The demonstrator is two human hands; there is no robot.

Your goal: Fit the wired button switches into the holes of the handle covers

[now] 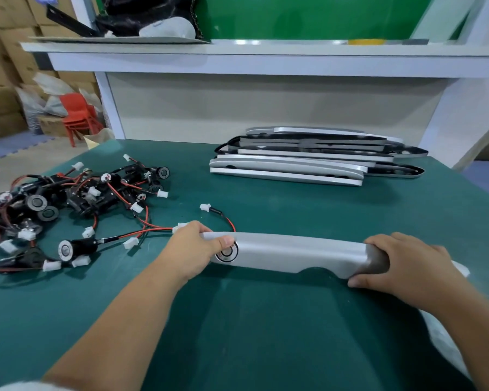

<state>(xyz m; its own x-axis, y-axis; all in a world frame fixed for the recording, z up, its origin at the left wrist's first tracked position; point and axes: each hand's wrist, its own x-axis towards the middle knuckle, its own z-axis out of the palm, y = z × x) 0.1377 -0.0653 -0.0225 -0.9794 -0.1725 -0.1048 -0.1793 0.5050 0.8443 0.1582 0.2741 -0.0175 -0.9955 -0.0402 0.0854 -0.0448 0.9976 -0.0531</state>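
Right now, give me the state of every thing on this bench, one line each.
Handle cover, held at both ends, outer face up.
Button switch, seated in the cover's hole, wire trailing left.
Left hand, grips the cover's left end, thumb at the switch.
Right hand, grips the cover's right end.
Loose switches, tangled in a pile, unfitted.
Spare covers, stacked at the far side.

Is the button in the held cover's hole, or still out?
In. The button face shows in the hole at the left end of the cover, by the left hand; its wires trail behind. Fully seated: cannot tell.
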